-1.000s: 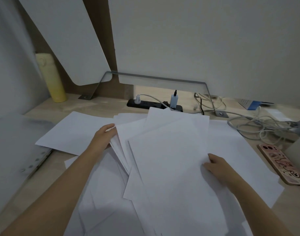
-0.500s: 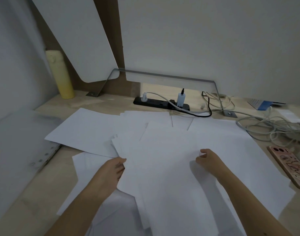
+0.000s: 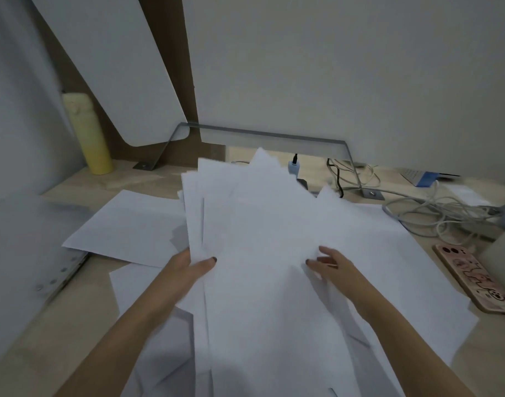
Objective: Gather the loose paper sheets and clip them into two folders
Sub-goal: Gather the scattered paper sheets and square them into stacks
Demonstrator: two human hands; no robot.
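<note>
Many paper sheets (image 3: 260, 224) fan upward; left grip (image 3: 188, 270) pinches their left edge, right grip (image 3: 334, 267) rests spread on top.

A yellow bottle (image 3: 86, 133) stands back-left; phone (image 3: 474, 277) lies right.

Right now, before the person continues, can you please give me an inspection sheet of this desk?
Surface: light wooden desk, mostly under paper.
Job's things: loose paper sheets in a messy pile; one folder lies at the left edge.
Clutter: yellow bottle, phone.
Hands: left hand grips a bunch of sheets; right hand rests on the pile, fingers loose.
Cables: white cables tangled at the right; power strip half hidden.
Surroundings: white wall, metal bracket.
</note>
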